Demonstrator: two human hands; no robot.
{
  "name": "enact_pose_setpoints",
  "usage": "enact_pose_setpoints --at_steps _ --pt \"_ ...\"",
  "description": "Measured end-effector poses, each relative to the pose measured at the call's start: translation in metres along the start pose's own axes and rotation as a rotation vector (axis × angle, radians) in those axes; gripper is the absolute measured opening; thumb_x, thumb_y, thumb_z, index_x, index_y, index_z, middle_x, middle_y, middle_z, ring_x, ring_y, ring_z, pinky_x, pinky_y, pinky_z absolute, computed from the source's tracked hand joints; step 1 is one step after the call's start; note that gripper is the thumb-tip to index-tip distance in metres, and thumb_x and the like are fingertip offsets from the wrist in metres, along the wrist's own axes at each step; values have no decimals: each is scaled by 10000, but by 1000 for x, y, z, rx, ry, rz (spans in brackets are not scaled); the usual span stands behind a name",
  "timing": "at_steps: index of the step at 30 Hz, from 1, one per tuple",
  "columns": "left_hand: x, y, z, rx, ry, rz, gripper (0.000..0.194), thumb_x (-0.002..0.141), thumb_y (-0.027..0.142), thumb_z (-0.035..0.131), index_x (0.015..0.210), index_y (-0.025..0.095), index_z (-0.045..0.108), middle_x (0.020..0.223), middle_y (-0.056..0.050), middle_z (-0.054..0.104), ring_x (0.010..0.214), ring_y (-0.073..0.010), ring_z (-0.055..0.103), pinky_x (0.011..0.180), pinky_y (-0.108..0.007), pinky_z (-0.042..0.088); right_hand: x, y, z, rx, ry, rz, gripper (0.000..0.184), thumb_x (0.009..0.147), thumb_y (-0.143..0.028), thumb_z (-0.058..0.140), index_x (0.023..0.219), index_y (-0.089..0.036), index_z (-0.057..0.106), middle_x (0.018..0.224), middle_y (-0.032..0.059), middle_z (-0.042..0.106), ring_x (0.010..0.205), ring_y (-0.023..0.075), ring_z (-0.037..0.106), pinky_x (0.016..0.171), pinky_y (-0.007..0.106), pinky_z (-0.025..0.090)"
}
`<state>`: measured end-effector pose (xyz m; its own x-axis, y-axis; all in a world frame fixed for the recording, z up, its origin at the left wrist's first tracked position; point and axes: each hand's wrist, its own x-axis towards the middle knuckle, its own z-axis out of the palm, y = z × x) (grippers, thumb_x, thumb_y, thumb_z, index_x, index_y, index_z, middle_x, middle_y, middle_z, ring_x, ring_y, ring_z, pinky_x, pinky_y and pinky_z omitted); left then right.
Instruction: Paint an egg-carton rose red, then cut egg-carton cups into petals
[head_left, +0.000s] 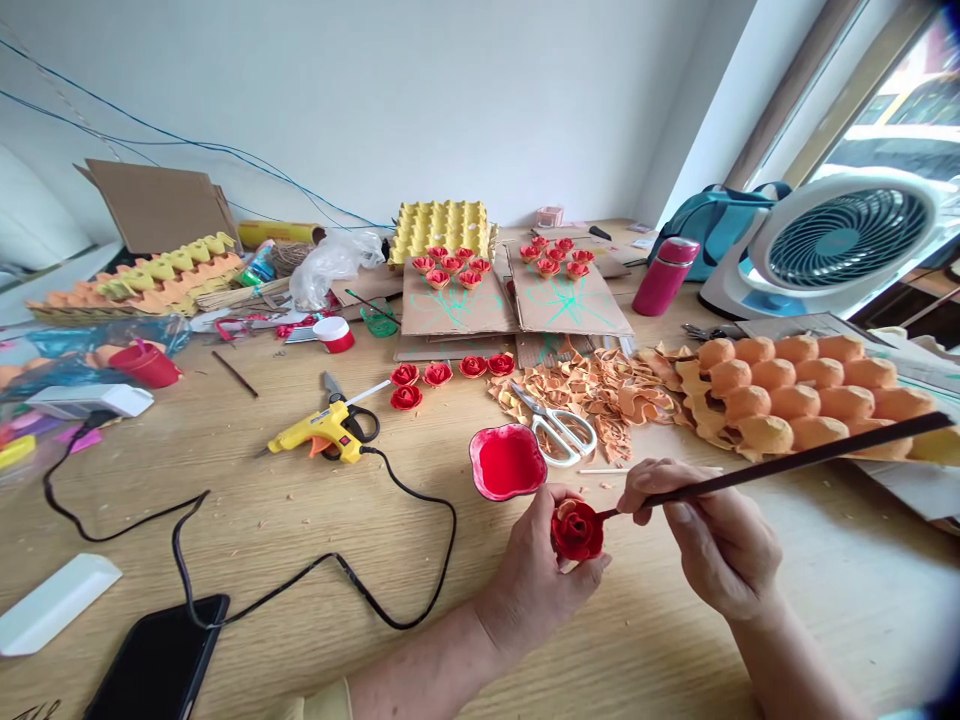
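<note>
Between the fingers of my left hand point(536, 570) is a red carton flower point(577, 530), a rose shape with some orange still showing on an upper petal. My right hand point(709, 540) grips a long dark paintbrush point(795, 458); its tip touches the flower's right edge. Just behind my left hand stands a small bowl of red paint point(510, 462). Several finished-looking red flowers point(437, 374) lie further back on the table. White-handled scissors point(559, 425) rest beside the bowl, against a heap of orange carton scraps point(592, 390).
A yellow glue gun point(322, 430) with a trailing black cord lies left, near black-handled scissors. Cardboard panels point(457, 310) bearing red flowers stand at the back. An orange egg carton point(810, 390), pink bottle point(666, 276) and fan point(832, 245) are right; a phone point(157, 665) lies front left.
</note>
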<state>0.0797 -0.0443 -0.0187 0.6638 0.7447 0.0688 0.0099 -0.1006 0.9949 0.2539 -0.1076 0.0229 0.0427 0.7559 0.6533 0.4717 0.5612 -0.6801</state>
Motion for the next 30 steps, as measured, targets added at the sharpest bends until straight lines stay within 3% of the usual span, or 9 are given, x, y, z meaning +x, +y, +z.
enact_pose_setpoints --at_steps 12,18,23,30 --pt "-2 0 3 86 42 4 447 731 158 720 1101 193 472 1030 -47 617 920 -181 598 838 -309 493 -2 3 0 -25 -11 -9 296 959 -102 455 1204 -186 599 914 86 702 690 167 626 591 309 516" --pt "-3 -3 5 147 74 -12 460 725 174 736 1104 205 478 1009 -35 621 883 -174 598 811 -304 496 0 -1 2 -32 -7 -79 260 945 -90 456 1128 -191 611 904 79 682 729 181 631 622 328 520" --pt "-3 -2 7 151 87 -11 472 706 174 755 1086 202 476 1019 -37 617 894 -175 597 810 -297 494 2 -4 4 72 72 -125 293 955 -77 418 1154 -179 608 875 78 656 762 193 619 656 360 513" --pt "-4 1 6 165 107 34 456 710 168 753 1062 200 465 971 -22 614 844 -159 589 779 -282 485 -4 -1 3 -8 -22 -58 273 926 -48 479 1127 -193 592 877 63 650 720 163 616 638 330 516"
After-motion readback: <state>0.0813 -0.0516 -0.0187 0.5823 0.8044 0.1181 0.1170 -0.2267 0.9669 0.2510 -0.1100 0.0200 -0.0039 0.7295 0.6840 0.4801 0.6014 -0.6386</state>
